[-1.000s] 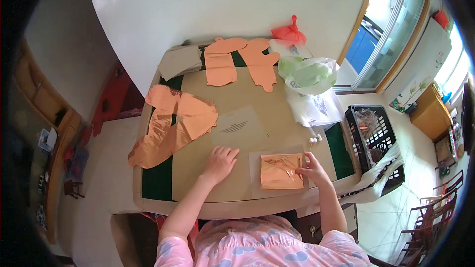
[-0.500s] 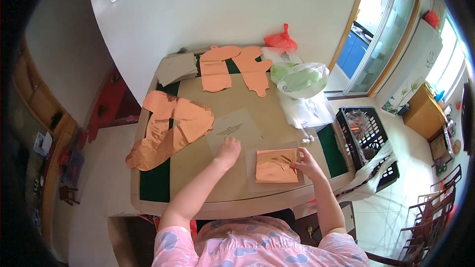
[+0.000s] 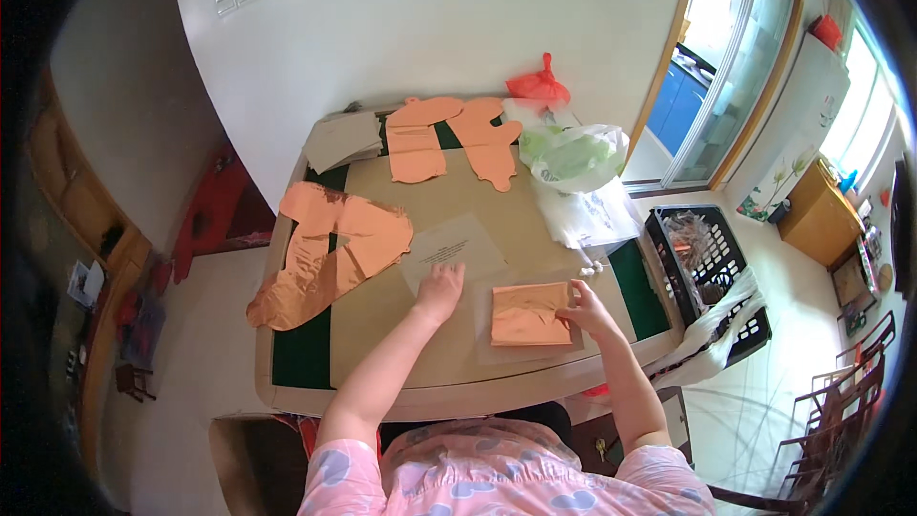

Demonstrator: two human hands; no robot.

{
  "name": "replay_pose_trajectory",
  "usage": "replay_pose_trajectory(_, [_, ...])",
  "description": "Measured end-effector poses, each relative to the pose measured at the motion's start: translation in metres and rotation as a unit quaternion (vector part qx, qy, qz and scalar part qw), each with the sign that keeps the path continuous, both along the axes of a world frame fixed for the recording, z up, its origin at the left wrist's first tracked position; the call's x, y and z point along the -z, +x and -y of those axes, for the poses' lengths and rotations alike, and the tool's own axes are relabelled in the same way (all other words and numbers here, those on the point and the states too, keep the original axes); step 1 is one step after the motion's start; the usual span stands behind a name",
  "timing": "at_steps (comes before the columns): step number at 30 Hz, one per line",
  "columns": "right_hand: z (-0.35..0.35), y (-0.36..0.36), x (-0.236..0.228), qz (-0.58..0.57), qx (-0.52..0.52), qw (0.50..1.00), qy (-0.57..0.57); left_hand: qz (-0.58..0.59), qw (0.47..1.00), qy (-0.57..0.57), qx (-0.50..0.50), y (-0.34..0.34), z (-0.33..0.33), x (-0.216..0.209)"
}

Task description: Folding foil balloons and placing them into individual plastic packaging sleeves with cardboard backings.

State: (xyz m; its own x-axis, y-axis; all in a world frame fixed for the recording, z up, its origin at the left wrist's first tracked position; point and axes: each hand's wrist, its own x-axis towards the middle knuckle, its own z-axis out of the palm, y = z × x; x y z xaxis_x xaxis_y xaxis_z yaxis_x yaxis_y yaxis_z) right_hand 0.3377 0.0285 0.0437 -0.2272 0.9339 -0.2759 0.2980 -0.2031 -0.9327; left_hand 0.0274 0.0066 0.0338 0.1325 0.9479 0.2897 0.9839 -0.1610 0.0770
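Note:
A shiny orange foil sheet (image 3: 526,314) lies on a clear plastic sleeve near the front edge of the table (image 3: 382,363). My right hand (image 3: 585,307) rests on the foil's right edge, fingers pinched on it. My left hand (image 3: 440,286) lies flat on a translucent printed sheet (image 3: 451,248) just left of the foil. Both forearms reach in from below, in pink patterned sleeves.
Large orange foil pieces (image 3: 330,253) hang over the table's left edge; more orange cutouts (image 3: 454,134) lie at the back. White-green plastic bags (image 3: 573,158) and a red bag (image 3: 538,86) sit back right. A black crate (image 3: 702,258) stands on the floor at right.
My left hand has slid forward from the table's front area onto the translucent sheet. My right hand stays at the foil's right edge. The view has shifted slightly.

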Motion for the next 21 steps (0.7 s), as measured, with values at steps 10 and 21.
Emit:
replay_pose_trajectory(10, [0.01, -0.049, 0.012, 0.031, -0.054, 0.998, -0.019, 0.161, 0.982, 0.082, 0.056, 0.016, 0.002, 0.01])
replay_pose_trajectory(21, [0.012, -0.052, -0.006, -0.001, -0.11, 0.993, -0.032, 0.195, 0.977, 0.068, 0.048, 0.009, 0.01, 0.008])
